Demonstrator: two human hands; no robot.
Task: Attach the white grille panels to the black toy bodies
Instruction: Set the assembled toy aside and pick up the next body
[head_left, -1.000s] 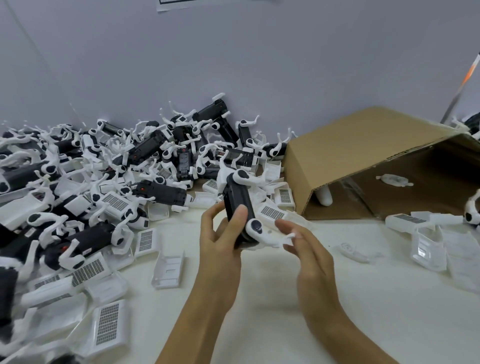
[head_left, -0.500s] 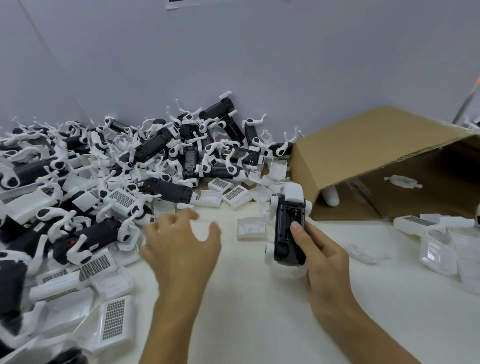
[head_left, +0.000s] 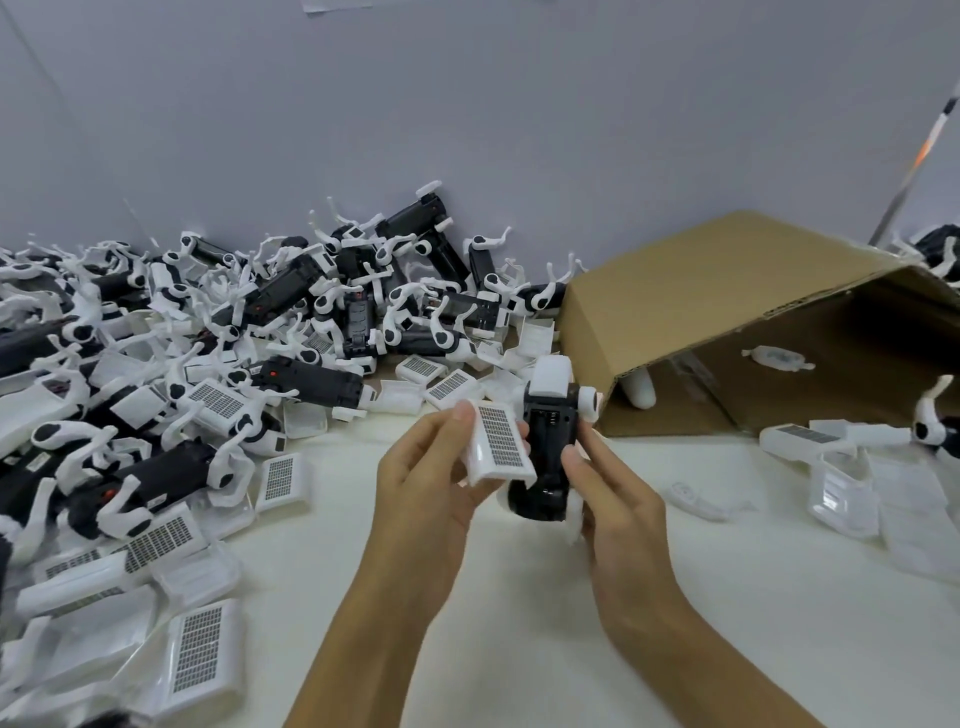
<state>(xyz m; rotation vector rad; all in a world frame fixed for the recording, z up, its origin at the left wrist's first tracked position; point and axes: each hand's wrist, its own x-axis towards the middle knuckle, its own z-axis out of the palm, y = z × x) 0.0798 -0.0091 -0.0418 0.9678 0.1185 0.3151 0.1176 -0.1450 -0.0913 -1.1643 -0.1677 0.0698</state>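
While the left hand (head_left: 434, 486) pinches a white plastic grille panel with a dark mesh face (head_left: 500, 441), the right hand (head_left: 615, 506) grips a glossy black toy body with white end caps (head_left: 548, 457) just beside it, both held above the white tabletop (head_left: 519, 623). Heap of loose bodies and panels (head_left: 208, 364) left; tipped brown cardboard box (head_left: 727, 312) right.

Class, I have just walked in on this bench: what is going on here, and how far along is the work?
A person is assembling toys. The left hand holds a white grille panel beside a black toy body gripped by the right hand; the panel is not yet attached. A heap of bodies and loose panels lies to the left, and a tipped cardboard box to the right.
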